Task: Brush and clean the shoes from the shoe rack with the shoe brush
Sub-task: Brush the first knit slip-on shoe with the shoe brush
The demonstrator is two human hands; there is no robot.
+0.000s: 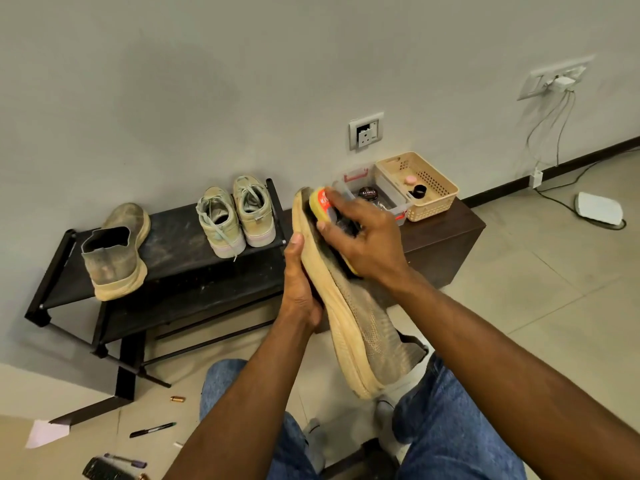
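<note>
A dusty grey knit shoe [367, 327] with a tan sole is held tilted above my lap, toe pointing away. My left hand [299, 282] grips its sole edge from the left side. My right hand [360, 233] grips a yellow shoe brush [320, 202] with a red label and presses it against the shoe's upper near the toe. The matching grey shoe [114, 254] stands on the left of the black shoe rack [180, 247]. A pair of pale green sneakers [237, 216] sits on the rack's right end.
A dark brown low cabinet [446, 244] beside the rack carries a clear box with a polish tin [369, 194] and a beige basket [420, 185]. Pens [152, 429], a paper scrap and another brush lie on the floor at the lower left. Cables and a white device [599, 207] are at right.
</note>
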